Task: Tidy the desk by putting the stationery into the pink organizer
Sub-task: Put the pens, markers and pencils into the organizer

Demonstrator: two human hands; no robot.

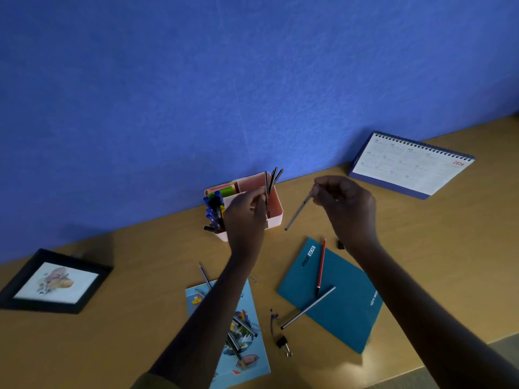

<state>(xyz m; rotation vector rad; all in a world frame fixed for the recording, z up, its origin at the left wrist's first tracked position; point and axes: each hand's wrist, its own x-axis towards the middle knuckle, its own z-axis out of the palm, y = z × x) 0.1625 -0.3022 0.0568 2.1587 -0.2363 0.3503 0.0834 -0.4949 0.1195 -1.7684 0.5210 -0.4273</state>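
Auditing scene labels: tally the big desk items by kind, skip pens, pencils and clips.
pink organizer: 1
books: 2 (teal notebook, light blue booklet)
desk calendar: 1
picture frame: 1
Total: 5

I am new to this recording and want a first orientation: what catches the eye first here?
Two hands at the centre stand out: the left hand holds a dark pencil in the pink organizer by the blue wall, while the right hand pinches a grey pencil just to its right. Nearer the person, a red pencil and a silver pen lie on a teal notebook.
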